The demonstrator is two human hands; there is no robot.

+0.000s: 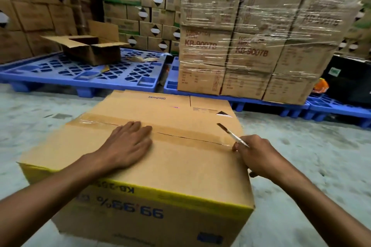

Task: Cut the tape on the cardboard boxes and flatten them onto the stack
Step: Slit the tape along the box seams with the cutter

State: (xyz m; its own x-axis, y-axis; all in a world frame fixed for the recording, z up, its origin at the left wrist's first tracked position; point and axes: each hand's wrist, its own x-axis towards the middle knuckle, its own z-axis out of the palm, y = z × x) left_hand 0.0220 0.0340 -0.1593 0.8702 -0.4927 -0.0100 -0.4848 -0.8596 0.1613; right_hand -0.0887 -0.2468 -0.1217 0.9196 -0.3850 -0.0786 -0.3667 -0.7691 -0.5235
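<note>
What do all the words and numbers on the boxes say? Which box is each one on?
"Glodway": upside down on the far flap of the box under the hands.
"99.99%": upside down, on that box's near side.
"KB-...": upside down on its yellow strip, rest unreadable.
"KB-9007B": on the plastic-wrapped boxes.
"...AGENT" above it: partly blurred.
Small print and labels elsewhere: too blurred to read.

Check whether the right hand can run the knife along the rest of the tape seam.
Probably not yet: the left hand lies flat across the tape seam, blocking the knife held by the right hand.
</note>
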